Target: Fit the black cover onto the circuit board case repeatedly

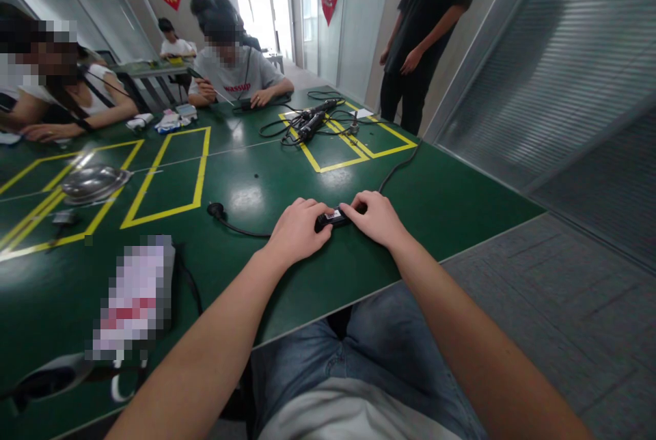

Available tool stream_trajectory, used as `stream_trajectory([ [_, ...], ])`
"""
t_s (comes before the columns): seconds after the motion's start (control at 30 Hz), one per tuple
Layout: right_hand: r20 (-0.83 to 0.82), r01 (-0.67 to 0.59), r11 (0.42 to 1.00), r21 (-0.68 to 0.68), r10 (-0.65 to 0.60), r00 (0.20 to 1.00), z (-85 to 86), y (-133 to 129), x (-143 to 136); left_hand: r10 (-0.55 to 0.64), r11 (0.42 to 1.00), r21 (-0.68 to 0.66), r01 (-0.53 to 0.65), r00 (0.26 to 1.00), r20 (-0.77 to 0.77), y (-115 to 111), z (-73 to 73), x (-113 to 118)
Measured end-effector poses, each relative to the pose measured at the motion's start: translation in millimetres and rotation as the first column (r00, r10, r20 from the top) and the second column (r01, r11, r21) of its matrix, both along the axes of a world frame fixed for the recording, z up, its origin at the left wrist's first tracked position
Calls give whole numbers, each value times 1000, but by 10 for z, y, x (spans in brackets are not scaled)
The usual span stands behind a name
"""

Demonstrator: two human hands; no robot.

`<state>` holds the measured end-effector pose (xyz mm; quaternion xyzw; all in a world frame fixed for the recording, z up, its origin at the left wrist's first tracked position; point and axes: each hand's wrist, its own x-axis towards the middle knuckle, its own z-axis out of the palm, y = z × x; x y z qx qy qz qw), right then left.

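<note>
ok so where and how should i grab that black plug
Probably by the thick body of the black plug, from above with a finger on either side: it lies on the green table with nothing covering it, while its thin cable trails toward the left hand.

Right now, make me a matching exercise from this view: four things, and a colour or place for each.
1. black block
2. plug
3. tabletop
4. rounded shiny piece

A. silver
B. between the left hand and right hand
C. green
D. at a cable's end, left of both hands

Pairs: 1-B, 2-D, 3-C, 4-A
</note>
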<state>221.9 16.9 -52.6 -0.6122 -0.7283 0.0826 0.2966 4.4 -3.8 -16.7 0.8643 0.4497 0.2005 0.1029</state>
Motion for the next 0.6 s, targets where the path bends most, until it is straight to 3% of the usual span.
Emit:
stream_trajectory([
  [0.4, 64, 1, 1000, 8, -1, 998, 17, -59, -38, -34, 998, -49, 39, 995, 92, 64, -86, -43],
  [0.6, 125, 17, 1000, -3, -16, 992, 9, -41, -21, 54, 984, -178, -2, 955, 292, 102, -120, -25],
])
